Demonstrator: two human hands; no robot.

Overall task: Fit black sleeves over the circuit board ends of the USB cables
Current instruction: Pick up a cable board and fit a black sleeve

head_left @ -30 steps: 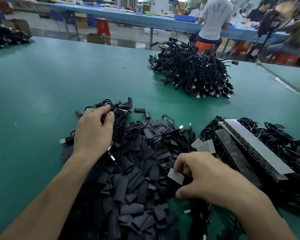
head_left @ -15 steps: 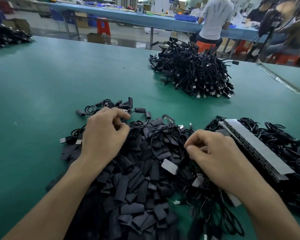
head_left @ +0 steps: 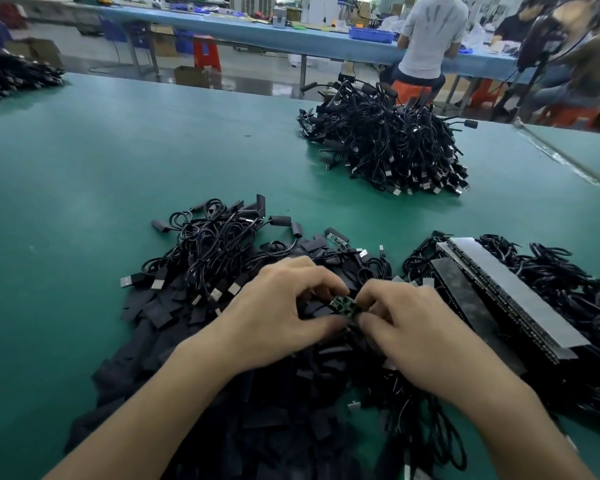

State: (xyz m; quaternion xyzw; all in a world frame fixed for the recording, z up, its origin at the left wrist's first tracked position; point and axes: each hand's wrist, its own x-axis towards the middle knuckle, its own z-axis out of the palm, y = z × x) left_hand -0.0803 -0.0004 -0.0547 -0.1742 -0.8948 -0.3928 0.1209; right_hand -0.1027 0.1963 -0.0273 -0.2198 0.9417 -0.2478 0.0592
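A small green circuit board (head_left: 344,304) shows between my two hands above a heap of flat black sleeves (head_left: 174,327). My left hand (head_left: 278,313) has its fingers curled at the board's left end; whether a sleeve lies under them is hidden. My right hand (head_left: 413,327) pinches the board's right end. Loose USB cables (head_left: 208,244) with silver plugs lie tangled behind the hands.
A tall pile of black cables (head_left: 388,147) stands at the far right of the green table (head_left: 84,188). Strips of boards with grey backing (head_left: 513,299) lie on more cables at right. Another cable heap (head_left: 11,76) sits far left. People sit at a blue bench beyond.
Both hands came together over the middle of the sleeve heap. The left hand left the cable tangle, and a green circuit board is now held between the fingers of both hands.
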